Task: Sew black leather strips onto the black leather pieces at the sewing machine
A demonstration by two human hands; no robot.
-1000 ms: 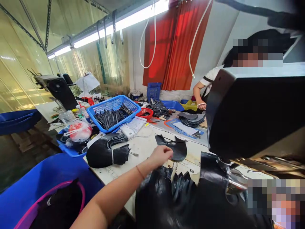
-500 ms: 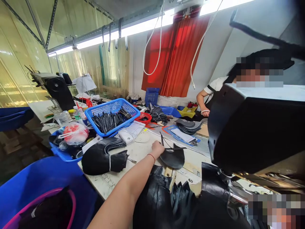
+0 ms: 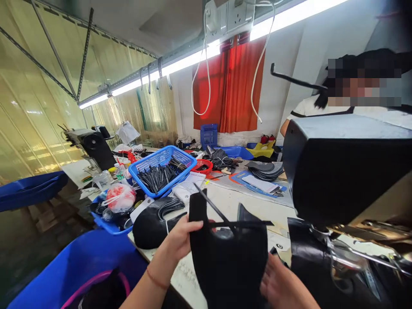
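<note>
Two bare hands are flanking a black piece (image 3: 230,262), which is showing its broad face to the camera above the near part of the pale table (image 3: 189,277), left of the sewing machine (image 3: 325,176). The left hand (image 3: 179,238) is pinching the piece's left edge, its thumb pressing on the front face while the other fingers are passing out of sight behind it. The right hand (image 3: 277,275) is meeting the lower right edge, its fingers bending inward; they are blurring there, so I cannot tell whether they are pinching the edge or only touching it.

Two prongs are rising from the top of the piece, a notch lying between them. One thin black strip (image 3: 247,223) is running level across that notch, its end poking past the right edge, and a slanting strip (image 3: 212,207) is crossing it, its upper end leaning left.

Left of the left hand, a white-banded bundle (image 3: 146,231) of black pieces is resting on the table. Farther back, a blue basket (image 3: 151,157) is holding many dark strips (image 3: 157,178), and a red bowl (image 3: 206,171) is sitting beside it. A large blue tub (image 3: 80,262) is standing beside the table, and a co-worker (image 3: 313,105) is showing behind the machine.
</note>
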